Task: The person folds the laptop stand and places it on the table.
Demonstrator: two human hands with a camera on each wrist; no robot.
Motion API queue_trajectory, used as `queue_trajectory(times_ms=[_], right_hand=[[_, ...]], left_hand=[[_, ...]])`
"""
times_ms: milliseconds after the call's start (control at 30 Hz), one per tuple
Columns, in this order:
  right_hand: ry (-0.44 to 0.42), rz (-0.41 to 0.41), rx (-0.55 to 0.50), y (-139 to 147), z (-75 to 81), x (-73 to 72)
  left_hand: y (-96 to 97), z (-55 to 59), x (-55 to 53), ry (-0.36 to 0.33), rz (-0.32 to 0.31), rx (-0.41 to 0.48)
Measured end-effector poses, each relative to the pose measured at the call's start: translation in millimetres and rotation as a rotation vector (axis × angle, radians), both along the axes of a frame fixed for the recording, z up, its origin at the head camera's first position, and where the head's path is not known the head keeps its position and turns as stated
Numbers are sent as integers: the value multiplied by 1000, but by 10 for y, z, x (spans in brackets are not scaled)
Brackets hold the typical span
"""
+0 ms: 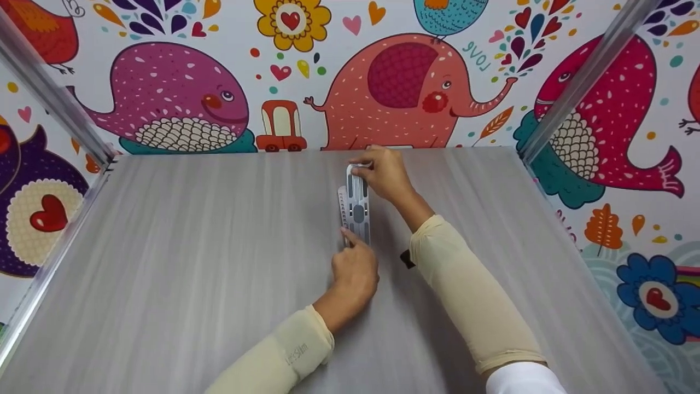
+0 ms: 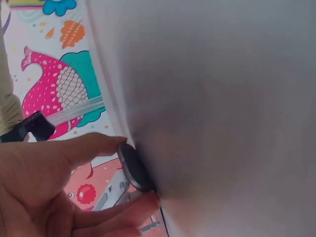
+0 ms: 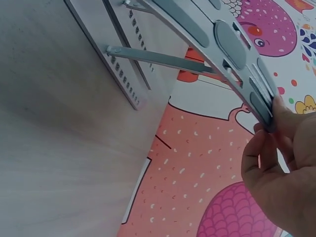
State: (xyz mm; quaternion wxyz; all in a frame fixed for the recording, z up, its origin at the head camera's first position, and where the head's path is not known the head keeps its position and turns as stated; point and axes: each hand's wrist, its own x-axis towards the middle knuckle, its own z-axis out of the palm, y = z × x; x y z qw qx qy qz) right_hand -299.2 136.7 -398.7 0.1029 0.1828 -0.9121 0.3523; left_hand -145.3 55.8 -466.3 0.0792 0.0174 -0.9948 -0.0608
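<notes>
A silver folding laptop stand (image 1: 359, 200) with grey pads stands partly raised near the far middle of the table. At its upper far end, my right hand (image 1: 387, 174) pinches the top plate between thumb and fingers. My left hand (image 1: 355, 271) holds the near end low by the tabletop. In the left wrist view, thumb and fingers span a dark rounded end piece (image 2: 134, 168). The right wrist view has a support strut (image 3: 165, 60) running from the notched base rails (image 3: 122, 81) up to the tilted plate. The left hand covers the stand's near end in the head view.
The grey wood-grain table (image 1: 219, 262) ends at a wall (image 1: 333, 33) printed with cartoon animals. Clear posts (image 1: 579, 90) rise at both far corners. A small black piece (image 1: 407, 259) shows beside the right sleeve (image 1: 476, 295).
</notes>
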Motion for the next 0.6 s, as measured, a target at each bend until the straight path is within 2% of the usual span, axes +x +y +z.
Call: queue_trajectory(times_ms=[133,400,600], right_hand=[[-11,-23,7,15,34,29],[48,-51,43,83,80,96],[-10,-75,40,187,121,174]], left_hand=[[-21,12,-1,-32,-23,-17],[-115,53,-8,-111,-58,-21],[-262,39,-2,-115,-122,-28]])
